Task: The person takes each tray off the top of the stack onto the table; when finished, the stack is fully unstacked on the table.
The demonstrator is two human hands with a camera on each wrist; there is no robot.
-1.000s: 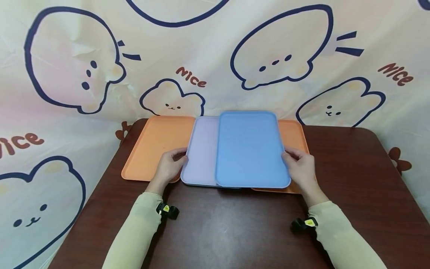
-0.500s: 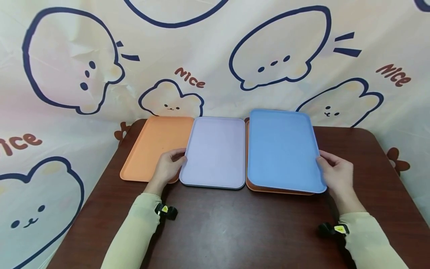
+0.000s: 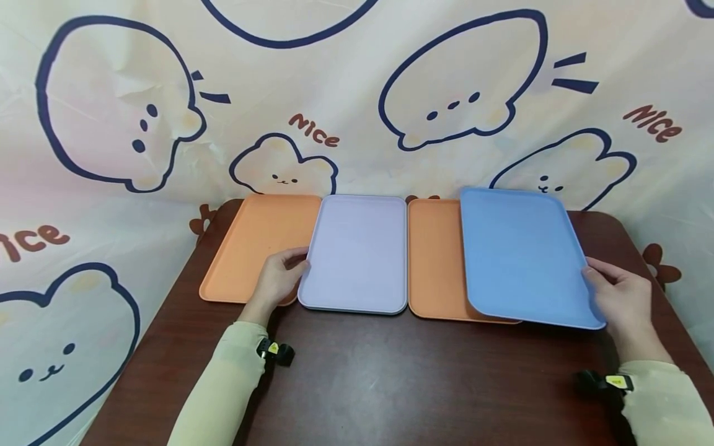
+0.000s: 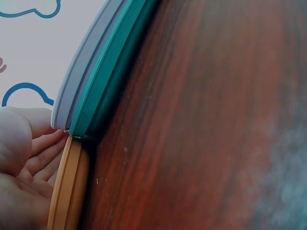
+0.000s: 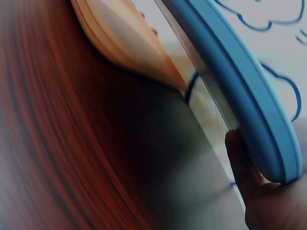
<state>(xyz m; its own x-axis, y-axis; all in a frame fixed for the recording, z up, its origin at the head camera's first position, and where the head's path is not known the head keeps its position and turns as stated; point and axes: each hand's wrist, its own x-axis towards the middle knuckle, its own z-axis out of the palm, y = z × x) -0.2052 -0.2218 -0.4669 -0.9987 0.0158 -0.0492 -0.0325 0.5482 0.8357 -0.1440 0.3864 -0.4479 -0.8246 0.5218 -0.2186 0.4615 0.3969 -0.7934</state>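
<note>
In the head view, my right hand grips the right edge of a blue tray, held raised and slightly tilted. In the right wrist view the blue tray has a finger beneath it. My left hand touches the left edge of a lavender tray with thumb and fingertips. The left wrist view shows the lavender tray stacked on a green tray, with the fingers above an orange tray.
An orange tray lies on the left, partly under my left hand. Another orange tray lies right of the lavender one, partly covered by the blue tray. All rest on a dark wooden table before a printed cloth.
My right hand has carried the blue tray rightward, off the lavender tray and partly past the right orange tray. The left hand stays at the lavender tray's edge.
</note>
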